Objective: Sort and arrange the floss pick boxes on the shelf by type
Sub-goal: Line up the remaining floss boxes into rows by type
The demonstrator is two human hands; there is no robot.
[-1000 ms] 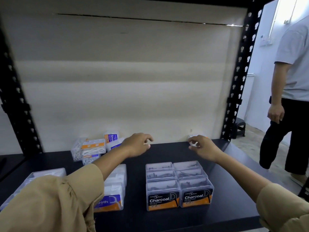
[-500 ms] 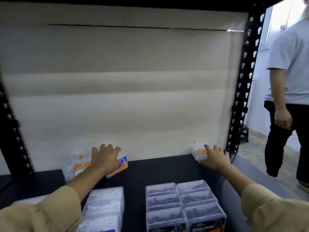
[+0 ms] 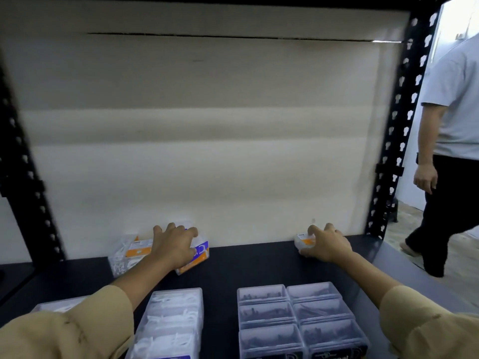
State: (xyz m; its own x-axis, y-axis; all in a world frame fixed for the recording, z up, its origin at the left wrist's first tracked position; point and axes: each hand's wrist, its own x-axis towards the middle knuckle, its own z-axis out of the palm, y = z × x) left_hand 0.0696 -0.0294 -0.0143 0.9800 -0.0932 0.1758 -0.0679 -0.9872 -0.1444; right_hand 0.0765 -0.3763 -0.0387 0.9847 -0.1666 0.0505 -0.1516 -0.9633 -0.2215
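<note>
My left hand (image 3: 175, 244) grips a clear floss pick box with a blue and orange label (image 3: 199, 255) at the back of the black shelf (image 3: 254, 265), tilted. Beside it on the left lies a small pile of similar boxes with orange labels (image 3: 129, 251). My right hand (image 3: 328, 244) is closed on a small clear box with an orange label (image 3: 302, 240) against the back wall on the right. In front stand a column of white floss pick boxes (image 3: 173, 322) and two columns of charcoal floss pick boxes (image 3: 298, 320).
Black perforated uprights (image 3: 394, 141) frame the shelf on both sides. A beige board (image 3: 207, 125) closes the back. Another person (image 3: 451, 141) in a light shirt and dark trousers stands to the right of the rack. More clear boxes (image 3: 62, 305) lie at the front left.
The camera has lifted and moved closer. My left hand went from the shelf middle to the blue and orange box at the back left; my right hand closed on the small box at the back right.
</note>
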